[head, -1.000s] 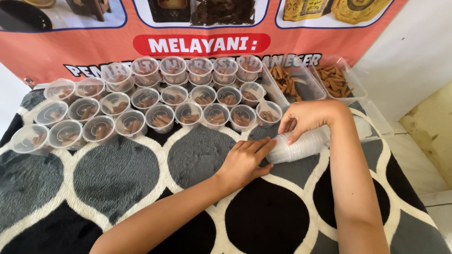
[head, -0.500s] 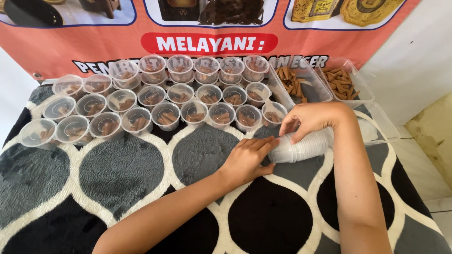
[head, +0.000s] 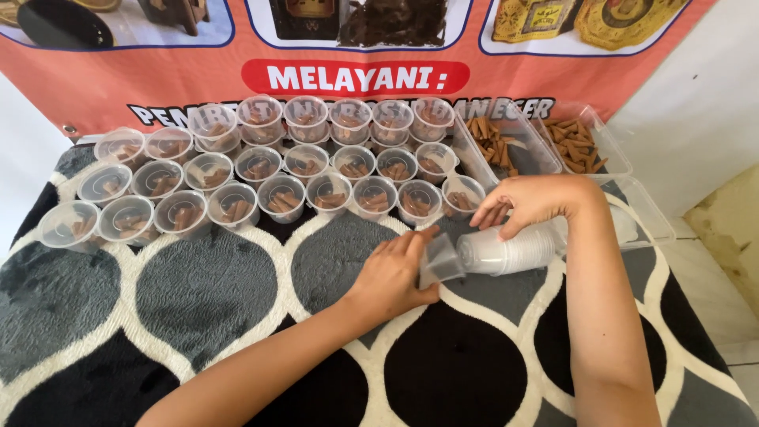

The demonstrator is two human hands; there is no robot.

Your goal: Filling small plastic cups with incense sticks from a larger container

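stacked clear plastic cups [head: 510, 251] lie on their side on the patterned rug [head: 205, 292], just below the front row of filled cups and right of centre.

head view: the right hand [head: 531, 204] rests on top of the stack, fingers curled down over its open end and pinning it to the rug. the left hand [head: 395, 277] grips a single clear cup [head: 439, 261] by its rim, thumb under and fingers over, the cup tilted and just touching the mouth of the stack. both forearms come up from the bottom edge, the left one slanting from the lower left, the right one nearly straight up along the right side.

behind the hands, three rows of small filled cups [head: 285, 170] crowd the far part of the rug up to the red banner [head: 158, 79]; the nearest of them sits just beside the right hand's fingertips. two clear trays of brown sticks [head: 545, 142] stand at the far right, by the white wall. the rug to the left and in front of the hands is open, and its right edge meets the tiled floor [head: 735, 292].
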